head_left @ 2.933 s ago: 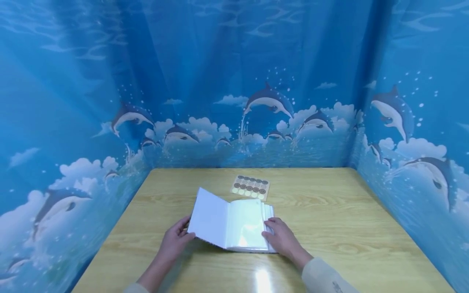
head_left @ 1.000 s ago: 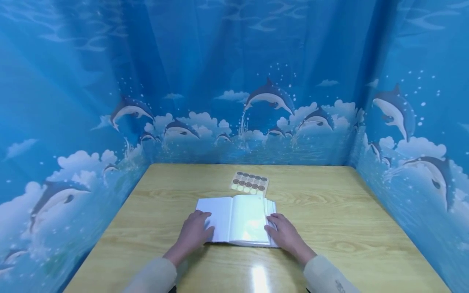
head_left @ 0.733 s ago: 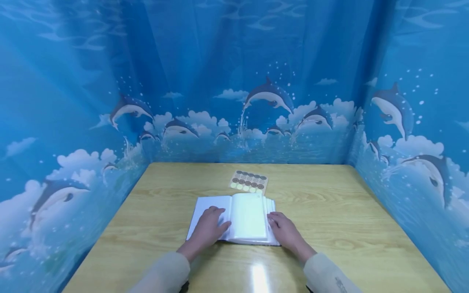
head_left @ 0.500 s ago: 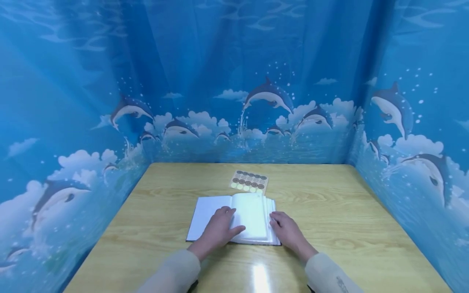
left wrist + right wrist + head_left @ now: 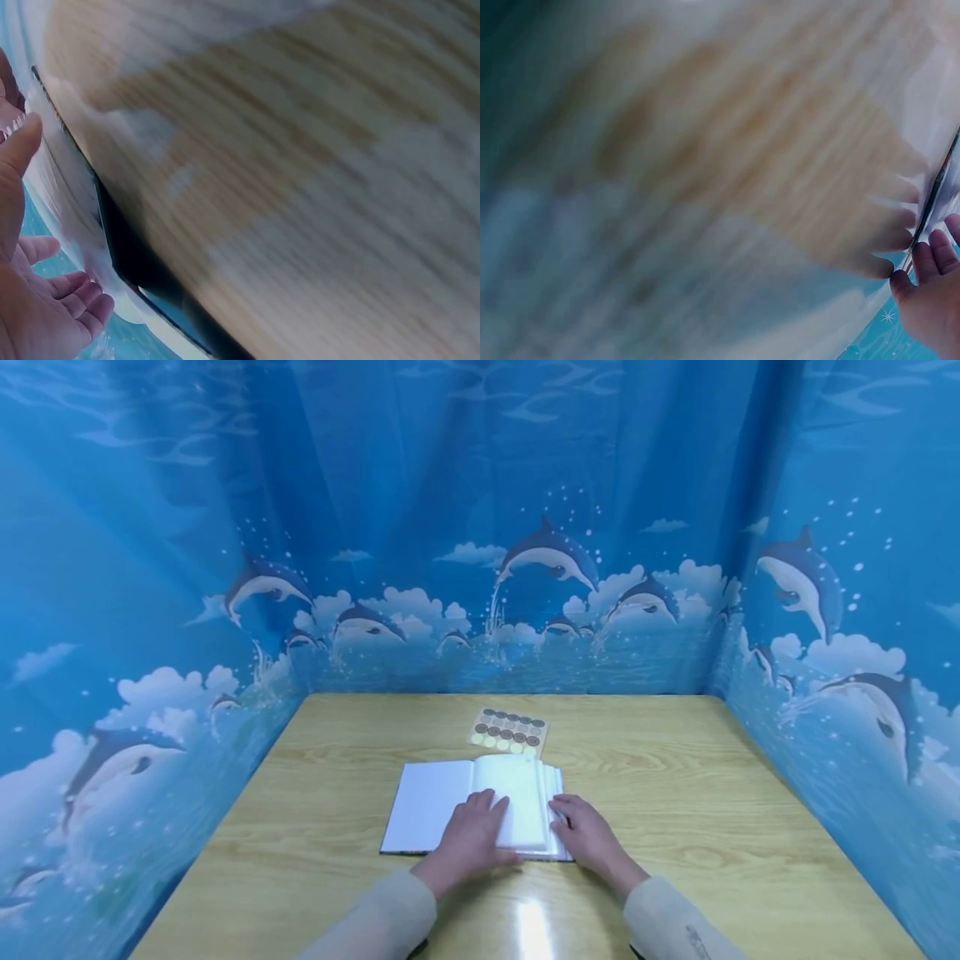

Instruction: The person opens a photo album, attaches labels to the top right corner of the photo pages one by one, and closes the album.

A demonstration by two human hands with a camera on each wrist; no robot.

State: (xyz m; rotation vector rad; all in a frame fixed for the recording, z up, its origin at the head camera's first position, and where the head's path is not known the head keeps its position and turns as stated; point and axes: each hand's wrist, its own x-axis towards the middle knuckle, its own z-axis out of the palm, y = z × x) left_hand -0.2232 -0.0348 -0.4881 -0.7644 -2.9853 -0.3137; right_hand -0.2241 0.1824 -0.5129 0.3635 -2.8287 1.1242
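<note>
A white-paged book (image 5: 429,806) lies spread on the table, its left cover flat and clear-sleeved pages raised on the right side. My left hand (image 5: 472,839) lies over the lower middle of the pages, fingers extended and thumb off the near edge; in the left wrist view the left hand (image 5: 45,307) has spread fingers beside the book's edge (image 5: 82,161). My right hand (image 5: 588,835) touches the right page edges with bent fingers; whether it pinches them is unclear. In the right wrist view the right hand (image 5: 934,300) has its fingertips along the book's edge (image 5: 936,187).
Behind the book, a sheet of round stickers (image 5: 510,731) in dark, grey and pale rows lies on the wooden table (image 5: 675,777). A blue curtain (image 5: 420,468) printed with dolphins and clouds surrounds the far side and both flanks.
The left cover has come down flat. My left hand has moved from the cover's outer edge rightward across it onto the pages. The right hand has stayed near the right page edges.
</note>
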